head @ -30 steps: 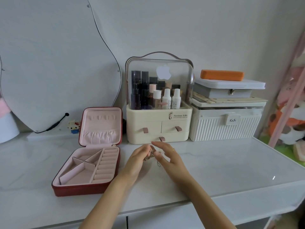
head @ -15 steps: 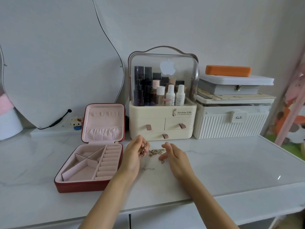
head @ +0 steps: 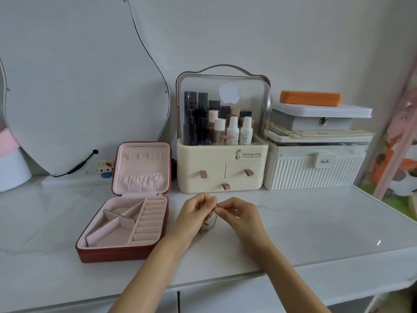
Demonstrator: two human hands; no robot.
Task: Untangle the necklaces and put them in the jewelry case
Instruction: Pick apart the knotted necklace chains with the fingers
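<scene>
The necklaces (head: 211, 220) are a small snarl of thin gold-coloured chain, hanging in a loose clump between the two hands, just right of the jewelry case (head: 123, 224) and in front of the cream cosmetics organizer (head: 222, 170). The lower end of the clump dangles down to the white marble-look tabletop (head: 316, 227); whether it touches the surface I cannot tell. How many chains are in there is impossible to make out, the links are too fine.

The left hand (head: 194, 216) has its fingers curled in, fingertips drawn together on the top of the tangle, pinching it. The right hand (head: 242, 216) is likewise curled, thumb and forefinger nipped on the chain where it meets the left hand's fingertips. The two hands nearly touch at that point, both raised slightly above the tabletop, forearms reaching in from the near edge.

The jewelry case lies open, red outside and pale pink within, its lid standing upright at the back with a gathered pocket. Its base shows angled dividers on the left and a column of ring rolls on the right; nothing lies in them.

Behind the case leans a wavy-edged mirror (head: 79, 86). Right of the organizer stands a white ribbed storage box (head: 316, 168), stacked with a grey latched box (head: 316, 119) and an orange case (head: 311, 98).
</scene>
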